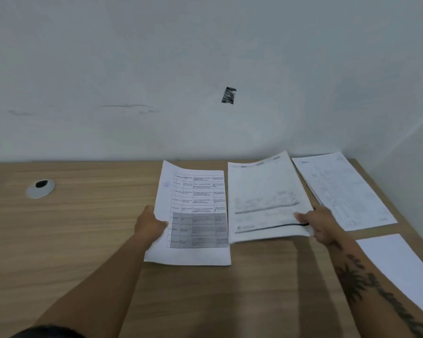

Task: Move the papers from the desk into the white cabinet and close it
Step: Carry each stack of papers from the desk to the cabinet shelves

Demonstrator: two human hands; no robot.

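On the wooden desk (83, 228), toward the right side, four lots of paper are sitting. The left hand (149, 224) is pinching the left edge of the table sheet (195, 215), thumb on top and the other fingers tucked under, so that edge is curling up a bit. The right hand (320, 225) is gripping the right edge of the thicker stack (264, 198), thumb pressing on top near a dark line; honestly it's blurry there, so I'm not sure if that line is a clip, a band or just print. Further right, the printed sheet (344, 189) is lying flat by the far right corner, and the blank sheet (398, 267) is lying nearer, both untouched. No white cabinet is showing up anywhere in view.

Handling-wise, I'm guessing this stuff is super light and floppy. A single sheet is going to droop and flap if held by one edge, and loose pages are probably going to slide off each other. Squaring everything into one pile and grabbing it mid-edge with fingers underneath seems safest.
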